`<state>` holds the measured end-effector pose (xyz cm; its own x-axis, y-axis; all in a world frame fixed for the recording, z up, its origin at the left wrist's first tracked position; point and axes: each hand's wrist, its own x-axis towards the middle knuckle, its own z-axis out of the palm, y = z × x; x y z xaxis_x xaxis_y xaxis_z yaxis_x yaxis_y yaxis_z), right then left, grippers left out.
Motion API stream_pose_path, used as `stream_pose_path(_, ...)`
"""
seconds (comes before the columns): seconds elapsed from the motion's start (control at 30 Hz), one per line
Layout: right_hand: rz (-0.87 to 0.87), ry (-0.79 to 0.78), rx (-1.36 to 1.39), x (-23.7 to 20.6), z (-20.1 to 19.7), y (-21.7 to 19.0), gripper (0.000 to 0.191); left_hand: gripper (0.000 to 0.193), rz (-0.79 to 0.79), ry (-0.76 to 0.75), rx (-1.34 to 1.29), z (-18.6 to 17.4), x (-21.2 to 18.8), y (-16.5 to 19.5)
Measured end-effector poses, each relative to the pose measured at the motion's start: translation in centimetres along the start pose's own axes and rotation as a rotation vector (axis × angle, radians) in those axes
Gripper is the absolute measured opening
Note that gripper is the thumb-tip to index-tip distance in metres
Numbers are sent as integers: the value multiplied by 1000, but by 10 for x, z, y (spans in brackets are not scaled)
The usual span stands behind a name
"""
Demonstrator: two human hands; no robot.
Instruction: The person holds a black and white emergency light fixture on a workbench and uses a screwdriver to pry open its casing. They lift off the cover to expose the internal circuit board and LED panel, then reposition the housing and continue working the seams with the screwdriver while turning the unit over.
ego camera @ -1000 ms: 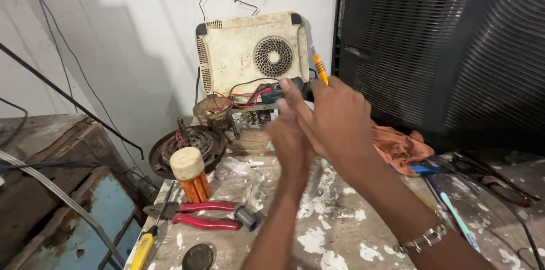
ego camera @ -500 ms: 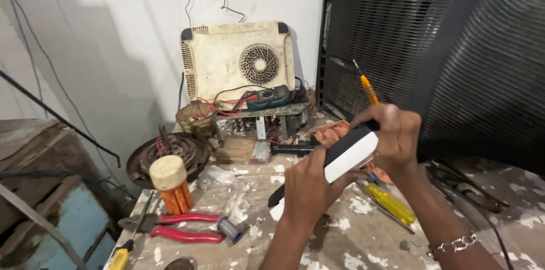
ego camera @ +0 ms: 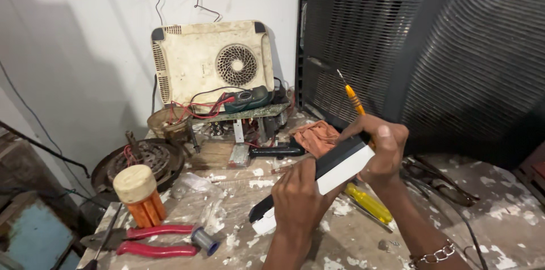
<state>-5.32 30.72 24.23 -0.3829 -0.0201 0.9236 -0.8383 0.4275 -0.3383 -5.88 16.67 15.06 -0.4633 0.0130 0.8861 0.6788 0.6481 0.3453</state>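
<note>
Right now both hands grip a long black-and-white remote (ego camera: 318, 182) over the bench (ego camera: 499, 213). Left hand (ego camera: 300, 199) is closed around its near end; right hand (ego camera: 380, 151) clasps the far end and also pinches a thin orange screwdriver (ego camera: 353, 95) that points up. Just beyond lies a yellow screwdriver (ego camera: 369, 203). Red pliers (ego camera: 156, 240) lie near left, beside an orange jar (ego camera: 139, 196).

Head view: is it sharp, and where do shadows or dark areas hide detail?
Head view: sharp overall, no motion blur on the left hand, right hand or the black-and-white device they hold; a broad soft shadow covers the wall on the left; the dark cabinet is underexposed, its grille detail dim.
</note>
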Motion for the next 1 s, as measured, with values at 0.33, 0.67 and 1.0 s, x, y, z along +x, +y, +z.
stream_pose_path(0.33, -50, 73, -195, 1, 13, -22, 77, 51, 26, 22, -47, -14, 1, -5)
stream_pose_path(0.67, 30, 69, -210, -14, 1, 16, 84, 64, 23, -264, -213, -48, 0, -22)
stream_pose_path(1.0, 217, 175, 434, -59, -22, 116, 87, 68, -13, -298, -147, -97, -30, -72)
